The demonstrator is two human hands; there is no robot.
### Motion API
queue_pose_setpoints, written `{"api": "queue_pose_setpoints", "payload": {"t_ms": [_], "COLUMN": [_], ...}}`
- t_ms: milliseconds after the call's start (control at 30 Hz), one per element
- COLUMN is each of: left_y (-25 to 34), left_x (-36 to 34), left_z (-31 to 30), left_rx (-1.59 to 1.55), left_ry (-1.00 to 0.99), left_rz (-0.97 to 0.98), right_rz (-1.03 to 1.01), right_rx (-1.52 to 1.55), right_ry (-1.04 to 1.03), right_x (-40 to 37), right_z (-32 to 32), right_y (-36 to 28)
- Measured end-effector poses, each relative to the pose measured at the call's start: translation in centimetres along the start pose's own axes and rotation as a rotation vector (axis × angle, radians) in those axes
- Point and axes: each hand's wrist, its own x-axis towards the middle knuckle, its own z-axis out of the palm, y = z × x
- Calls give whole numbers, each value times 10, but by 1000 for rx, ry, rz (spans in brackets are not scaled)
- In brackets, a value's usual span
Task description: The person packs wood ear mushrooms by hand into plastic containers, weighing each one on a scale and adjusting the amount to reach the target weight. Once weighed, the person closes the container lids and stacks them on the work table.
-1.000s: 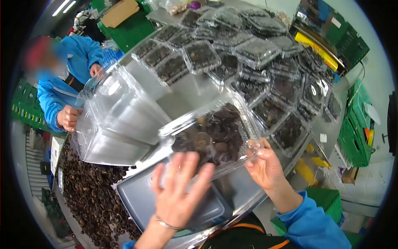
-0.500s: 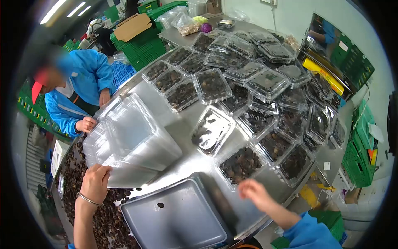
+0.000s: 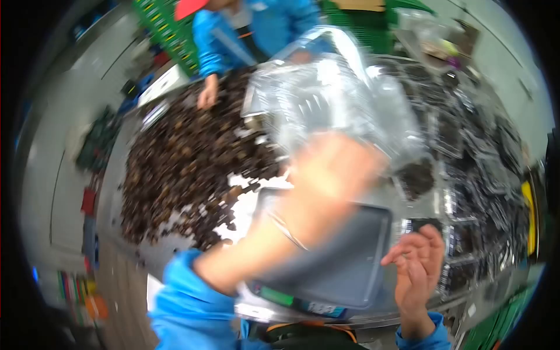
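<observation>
Clear boxes (image 3: 326, 99), where are they?

— Up in the air, near the middle and a bit to the top. They sit one inside the other in a stack. They are see-through and very blurry.

— Who has them?

— The person's left hand (image 3: 335, 169) is up at the bottom of the stack and touches it. The hand is a big blur, so it is hard to tell if its fingers are closed on the boxes. A thin bracelet (image 3: 286, 224) is on that wrist.

— And the other hand?

— The right hand (image 3: 417, 262) is low, on the right side. It is open, with the fingers bent a little. It holds nothing.

— What is under the hands?

— A grey tray (image 3: 356, 256) lies flat on the shiny table (image 3: 251, 204), between the two hands. The left arm goes across part of it.

— What is all the brown stuff?

— A big pile of dark mushrooms (image 3: 181, 163) on the table, left of the stack. Full boxes (image 3: 466, 151) of them lie on the right, just beside each other.

— Is someone else there?

— Yes, a co-worker in a blue jacket (image 3: 256, 26) at the far side. One hand of theirs (image 3: 206, 98) rests at the edge of the mushroom pile.
</observation>
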Motion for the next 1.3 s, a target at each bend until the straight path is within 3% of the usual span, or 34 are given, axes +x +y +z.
{"api": "queue_pose_setpoints", "payload": {"t_ms": [33,100,167,233,267,333,400,500,600,633,700,833,900,967,1033,1167,1200,1233,1267,1300], "left_y": [38,98,127,120,113,89,66,31,15,-1,-51,-172,-190,-193,-203,-255,-268,-280,-293,-298], "left_x": [-19,-71,-118,-151,-170,-224,-297,-412,-483,-490,-500,-510,-495,-491,-508,-563,-553,-535,-518,-501], "left_z": [-5,8,14,-7,-21,-55,-72,-97,-106,-103,-99,-99,-144,-178,-192,-204,-205,-199,-183,-167], "left_rx": [-105,-179,-241,-319,-385,-400,-98,295,317,274,288,33,64,117,142,318,204,86,-10,-107], "left_ry": [-154,-353,-244,-118,4,4,156,-192,-443,-385,-327,-26,-127,-233,-156,42,102,164,142,122], "left_rz": [-111,-204,-251,-315,-353,-432,-719,-1134,-1324,-1341,-1143,-1011,-870,-949,-1067,-1319,-1359,-1394,-1286,-1174], "right_rz": [33,17,116,413,446,560,667,747,652,564,436,359,392,531,587,1018,1017,987,920,859], "right_rx": [20,98,-117,-270,-181,-131,-110,-244,-706,-878,-985,-1159,-1196,-1186,-1212,-1194,-1230,-1257,-1293,-1116], "right_ry": [-43,370,360,588,604,562,506,489,670,682,516,-229,-579,-729,-813,-479,-384,-446,-462,-403], "right_x": [-5,-23,-37,-53,-62,-74,-80,-86,-103,-101,-75,13,40,66,96,147,147,144,137,111], "right_z": [22,54,60,50,43,37,36,47,21,28,61,207,278,308,300,294,307,327,341,361], "right_y": [11,28,43,61,71,79,89,92,69,64,52,91,129,175,238,333,350,364,388,407]}}
